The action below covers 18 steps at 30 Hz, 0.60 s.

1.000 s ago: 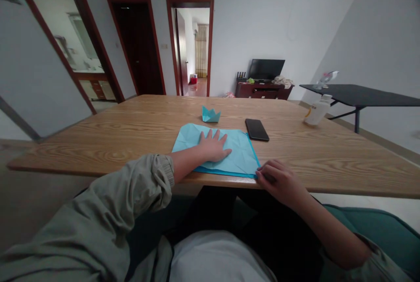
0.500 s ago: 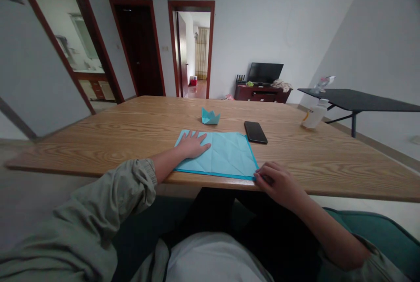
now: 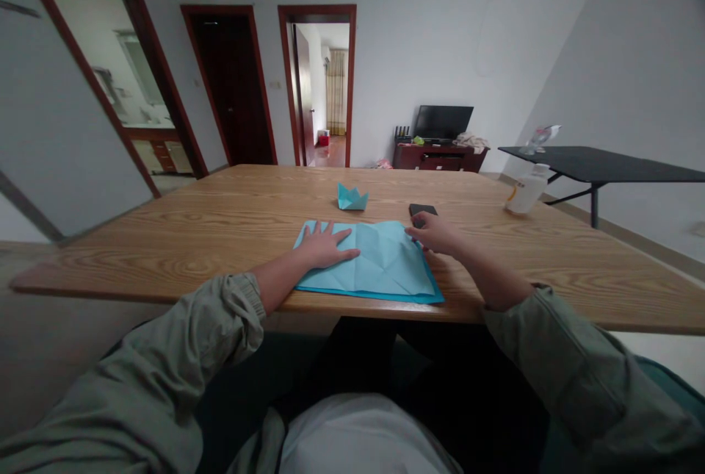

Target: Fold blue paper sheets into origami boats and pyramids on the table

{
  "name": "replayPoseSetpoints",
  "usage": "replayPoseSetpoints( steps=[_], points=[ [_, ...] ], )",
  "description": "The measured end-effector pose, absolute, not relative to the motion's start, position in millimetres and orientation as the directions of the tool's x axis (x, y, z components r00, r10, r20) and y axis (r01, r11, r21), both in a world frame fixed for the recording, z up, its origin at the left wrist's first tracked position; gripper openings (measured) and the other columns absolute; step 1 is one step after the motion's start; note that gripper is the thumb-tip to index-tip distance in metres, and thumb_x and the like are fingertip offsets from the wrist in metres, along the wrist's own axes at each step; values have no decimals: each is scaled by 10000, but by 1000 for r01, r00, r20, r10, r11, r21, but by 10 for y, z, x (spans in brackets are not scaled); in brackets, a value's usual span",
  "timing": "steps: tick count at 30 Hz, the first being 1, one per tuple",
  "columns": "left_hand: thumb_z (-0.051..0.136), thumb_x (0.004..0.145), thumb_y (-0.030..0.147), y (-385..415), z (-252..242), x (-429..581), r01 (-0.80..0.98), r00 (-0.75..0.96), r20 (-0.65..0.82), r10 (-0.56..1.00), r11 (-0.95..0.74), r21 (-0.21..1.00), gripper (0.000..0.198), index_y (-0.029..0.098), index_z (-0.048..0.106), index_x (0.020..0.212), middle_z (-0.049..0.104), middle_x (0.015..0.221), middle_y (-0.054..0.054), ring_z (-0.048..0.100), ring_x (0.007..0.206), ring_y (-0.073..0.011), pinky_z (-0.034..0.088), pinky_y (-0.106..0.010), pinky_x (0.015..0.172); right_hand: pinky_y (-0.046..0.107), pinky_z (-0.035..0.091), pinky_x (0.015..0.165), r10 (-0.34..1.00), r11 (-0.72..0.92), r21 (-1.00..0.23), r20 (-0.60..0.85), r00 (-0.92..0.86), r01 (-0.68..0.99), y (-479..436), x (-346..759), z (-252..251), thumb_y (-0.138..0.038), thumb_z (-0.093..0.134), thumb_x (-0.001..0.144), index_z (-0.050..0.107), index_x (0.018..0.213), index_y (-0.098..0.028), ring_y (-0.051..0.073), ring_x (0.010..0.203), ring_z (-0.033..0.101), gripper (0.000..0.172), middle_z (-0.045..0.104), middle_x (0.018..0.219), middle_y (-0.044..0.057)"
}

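Note:
A folded sheet of light blue paper (image 3: 380, 257) with crease lines lies at the table's near edge, a darker blue layer showing along its right and front borders. On its left half my left hand (image 3: 324, 246) rests flat with fingers spread. My right hand (image 3: 432, 231) is at the paper's far right corner, thumb and fingers closed on the edge there. Behind that hand lies a black phone (image 3: 423, 209), partly covered by it. A small blue folded paper piece with pointed tips (image 3: 352, 198) stands just beyond the sheet.
The wooden table (image 3: 220, 217) spreads wide to both sides. A translucent white bottle (image 3: 527, 189) appears tilted at the right. Farther right is a black table (image 3: 600, 164) with a clear item on it. A television (image 3: 443, 121) stands by the back wall.
My right hand has moved from the paper's near right corner to its far right corner. The near right corner now sits slightly farther right. My left hand stays on the sheet.

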<state>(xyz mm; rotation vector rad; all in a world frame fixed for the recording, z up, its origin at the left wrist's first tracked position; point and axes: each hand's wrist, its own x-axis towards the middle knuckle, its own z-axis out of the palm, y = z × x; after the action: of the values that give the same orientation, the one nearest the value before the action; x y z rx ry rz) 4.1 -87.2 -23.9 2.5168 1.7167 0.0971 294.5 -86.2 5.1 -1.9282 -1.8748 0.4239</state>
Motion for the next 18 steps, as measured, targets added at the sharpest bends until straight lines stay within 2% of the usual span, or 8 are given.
replayPoseSetpoints(
  steps=[3,7,9,15,18],
  points=[
    [227,695,886,-871,-237,41,923,371,0,929,-368,112,891,439,251,1465,156,1588,-43,134,1420,-425,88,-639,1080,276,467,582,996,-69,-472,23,90,879,-702,2872,-10,-456,554,827,460,1321,-176,170,617,640,575,686,1004,125],
    [227,709,875,-878,-233,40,925,367,-6,930,-365,110,881,430,245,1469,166,1585,-46,122,1423,-424,82,-640,1082,346,468,780,981,-70,-289,155,119,955,-657,2826,-26,-478,556,814,515,1291,-152,290,961,638,579,639,1150,183],
    [233,714,869,-884,-229,40,925,366,0,930,-364,113,875,427,247,1470,164,1586,-42,125,1422,-427,80,-638,1085,362,454,827,980,-62,-262,168,108,963,-651,2806,-29,-485,547,816,526,1284,-143,314,1038,607,581,628,1173,188],
    [231,719,865,-884,-228,36,923,373,0,928,-371,105,872,420,256,1468,161,1587,-40,134,1423,-417,85,-631,1087,325,452,832,984,-6,-327,164,63,945,-602,2793,-71,-460,653,738,597,1202,-135,281,1020,604,570,633,1167,153],
    [222,712,873,-879,-232,34,922,374,5,927,-372,103,884,415,260,1468,172,1584,-50,144,1421,-415,86,-632,1086,288,467,754,994,3,-448,99,46,894,-594,2845,-95,-451,679,724,640,1149,-130,231,903,628,534,663,1071,119]
  ],
)
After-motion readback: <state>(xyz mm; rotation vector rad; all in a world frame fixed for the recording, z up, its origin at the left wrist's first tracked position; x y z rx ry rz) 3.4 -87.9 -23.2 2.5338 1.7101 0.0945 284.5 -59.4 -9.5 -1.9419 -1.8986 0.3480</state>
